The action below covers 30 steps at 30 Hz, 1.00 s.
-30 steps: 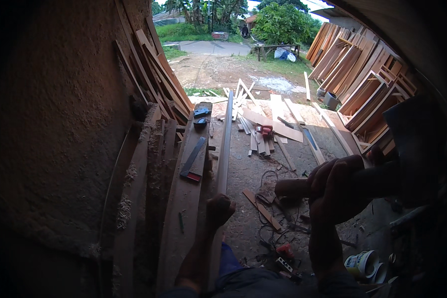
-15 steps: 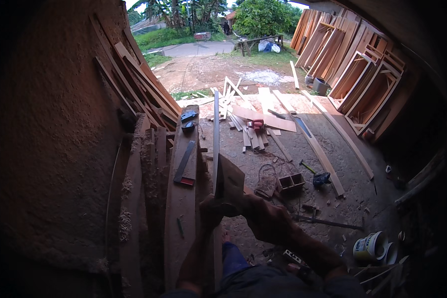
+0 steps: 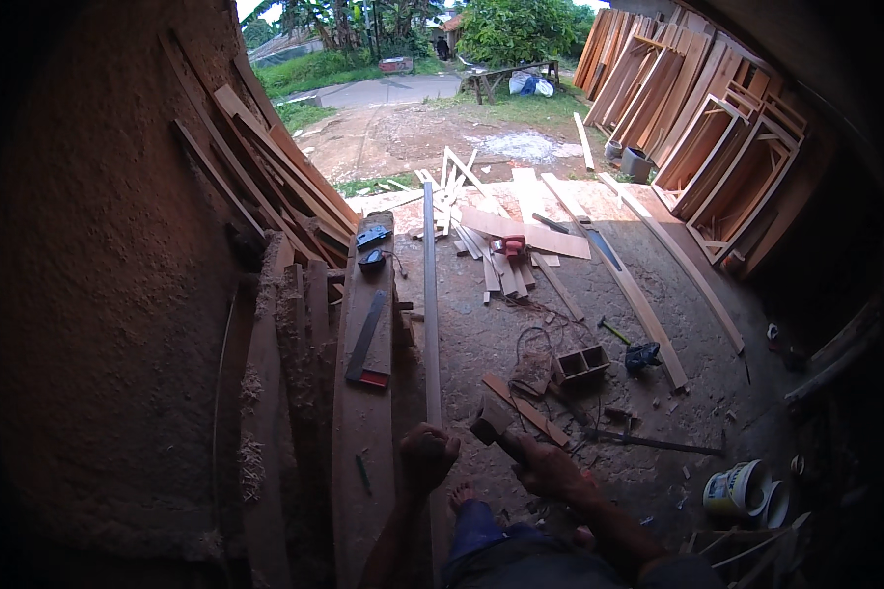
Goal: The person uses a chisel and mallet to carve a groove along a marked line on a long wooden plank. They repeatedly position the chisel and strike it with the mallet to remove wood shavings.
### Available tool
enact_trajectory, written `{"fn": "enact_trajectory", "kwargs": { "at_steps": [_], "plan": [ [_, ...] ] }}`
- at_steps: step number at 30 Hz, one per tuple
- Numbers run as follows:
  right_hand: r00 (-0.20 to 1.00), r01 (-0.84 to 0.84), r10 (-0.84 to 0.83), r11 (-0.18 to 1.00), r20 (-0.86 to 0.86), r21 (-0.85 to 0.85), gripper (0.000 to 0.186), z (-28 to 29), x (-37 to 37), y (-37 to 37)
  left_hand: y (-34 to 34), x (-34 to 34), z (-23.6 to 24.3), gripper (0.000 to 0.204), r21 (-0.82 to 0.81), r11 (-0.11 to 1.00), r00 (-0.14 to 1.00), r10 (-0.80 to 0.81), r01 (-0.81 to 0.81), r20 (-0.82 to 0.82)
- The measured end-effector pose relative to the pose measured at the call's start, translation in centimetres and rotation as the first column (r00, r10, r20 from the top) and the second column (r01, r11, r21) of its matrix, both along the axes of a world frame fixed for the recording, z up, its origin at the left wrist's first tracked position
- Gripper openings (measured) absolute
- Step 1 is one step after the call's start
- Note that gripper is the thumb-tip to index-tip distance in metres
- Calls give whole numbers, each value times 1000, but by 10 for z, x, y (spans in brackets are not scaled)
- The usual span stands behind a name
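Observation:
My left hand (image 3: 427, 458) is closed in a fist over a long narrow wooden beam (image 3: 431, 324) that runs away from me. What the fist grips, if anything, is hidden. To its right, my right hand (image 3: 548, 471) is wrapped round the handle of a mallet with a dark, blocky head (image 3: 491, 421). That head hangs apart from the left fist. Left of the beam lies a thick plank bench (image 3: 359, 442), bearing a try square (image 3: 367, 339) with a red-ended stock, a blue and black power tool (image 3: 372, 257) and a thin green pencil-like stick (image 3: 362, 473).
Wood offcuts and a red power tool (image 3: 512, 247) lie ahead. On the floor at right are a hollow block (image 3: 580, 364), a green-handled hammer (image 3: 613, 331), long boards (image 3: 638, 314) and white buckets (image 3: 735, 489). Boards (image 3: 265, 157) lean on the left wall; frames (image 3: 742, 172) stand right.
The mallet has come down and right, away from the left fist, its head appearing smaller. My left hand has lowered slightly along the beam. The view has shifted a little.

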State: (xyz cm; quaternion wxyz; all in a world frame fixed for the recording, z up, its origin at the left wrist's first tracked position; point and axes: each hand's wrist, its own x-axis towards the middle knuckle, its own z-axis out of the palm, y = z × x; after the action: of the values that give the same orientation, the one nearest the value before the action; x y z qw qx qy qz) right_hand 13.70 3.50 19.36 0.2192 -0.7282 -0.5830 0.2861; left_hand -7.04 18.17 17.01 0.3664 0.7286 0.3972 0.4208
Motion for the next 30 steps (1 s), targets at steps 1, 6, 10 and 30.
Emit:
{"fn": "enact_trajectory", "kwargs": {
  "at_steps": [1, 6, 10, 30],
  "plan": [
    [999, 48, -49, 996, -18, -77, 39, -19, 7, -10, 1, -2, 0, 24, -36, 999, 1000, 12, -12, 10],
    [981, 187, -194, 886, 26, -425, 53, -93, 39, -79, 4, -5, -9, 23, -23, 999, 999, 29, -30, -12],
    [951, 293, -299, 798, 77, -527, 50, -193, 58, -154, 2, -6, 2, 22, -77, 997, 1000, -27, 26, -3],
    [677, 404, -735, 314, 50, -859, 53, -304, 40, -365, -1, -1, 8, 16, -202, 955, 949, -160, 219, 273]
  ]
}}
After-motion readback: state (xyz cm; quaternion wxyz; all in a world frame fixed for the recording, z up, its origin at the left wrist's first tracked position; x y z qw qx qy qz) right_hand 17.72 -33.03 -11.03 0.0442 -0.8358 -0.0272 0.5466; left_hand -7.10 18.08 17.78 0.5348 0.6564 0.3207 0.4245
